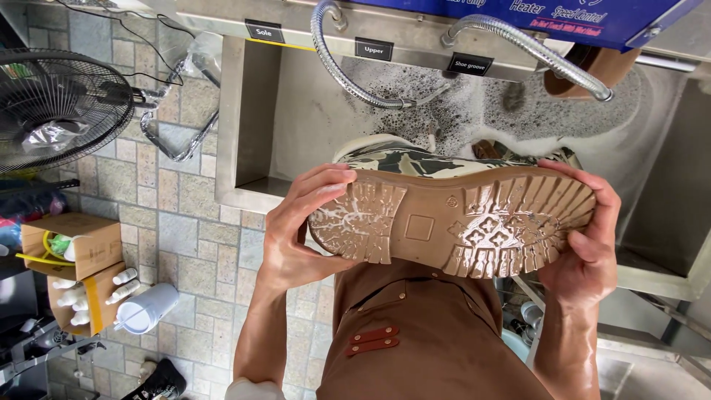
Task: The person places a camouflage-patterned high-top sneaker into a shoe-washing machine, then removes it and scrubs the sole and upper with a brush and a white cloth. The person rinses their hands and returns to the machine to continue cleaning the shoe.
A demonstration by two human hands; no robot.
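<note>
Below you the tiled floor (185, 244) carries a fan (59, 104) at ten o'clock, two cardboard boxes (81, 244) of white bottles at eight, a white cup (148, 307) just beside them, and the steel sink (255, 126) standing at twelve.

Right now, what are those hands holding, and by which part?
A boot, sole up: left hand grips the heel end, right hand the toe end.
</note>
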